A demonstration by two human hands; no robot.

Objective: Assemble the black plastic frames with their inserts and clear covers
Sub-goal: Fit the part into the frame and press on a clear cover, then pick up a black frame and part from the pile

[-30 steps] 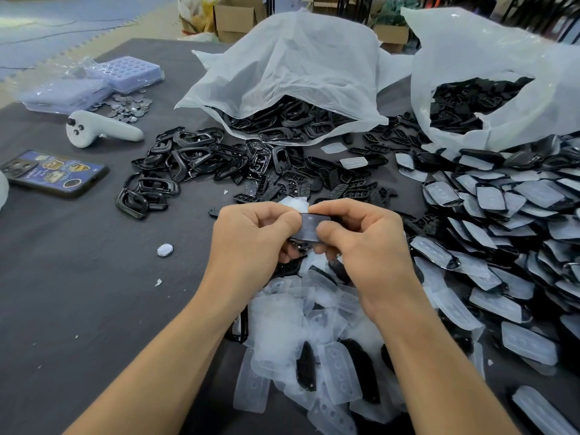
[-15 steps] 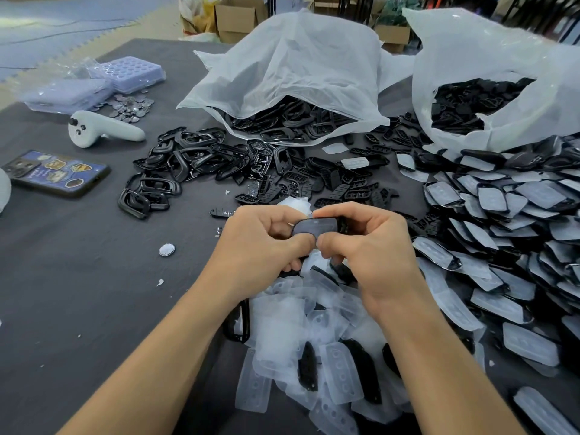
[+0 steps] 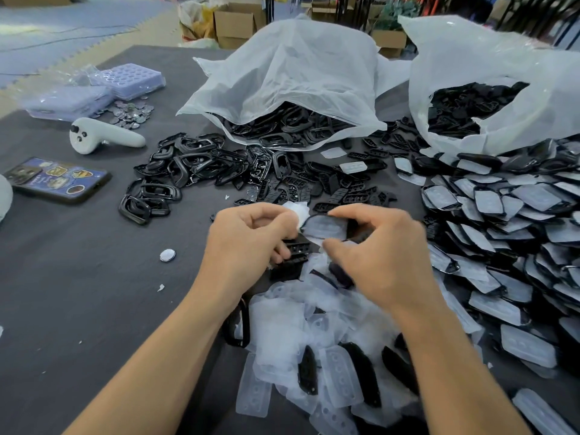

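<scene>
**Item in hand:** one black plastic frame with a clear cover over its face (image 3: 324,228), held above the worktop at centre frame.
- Right hand (image 3: 384,255): forefinger over the top edge and thumb beneath, pinching the piece's right half.
- Left hand (image 3: 248,237): fingers curled narrow at the piece's left end. Whether they grip it, or the holed black insert (image 3: 296,248) showing under them, cannot be told.

**Stock, unassembled:**
- Loose black oval frames (image 3: 188,164), heaped left of centre.
- Small black perforated inserts (image 3: 345,191), scattered just above the hands.
- Clear moulded covers (image 3: 282,328), piled at lower centre beneath the wrists.
- White plastic sack (image 3: 298,73) at upper centre, spilling frames.
- Second white plastic sack (image 3: 502,67) at upper right, holding more black parts.

**Stock, assembled:** wide heap of covered black units (image 3: 508,233), filling the right of the frame.

**Sundries on the dark grey worktop (image 3: 78,293), all at upper left:**
- White handheld controller (image 3: 103,136).
- Phone in a stickered case (image 3: 56,180).
- Lilac trays (image 3: 125,80).
- Round metal discs (image 3: 131,111).

**Progress, as judged:** many units are done. The present one seems at or near cover-fitting. The loose heaps and both sacks suggest a great deal is left.
</scene>
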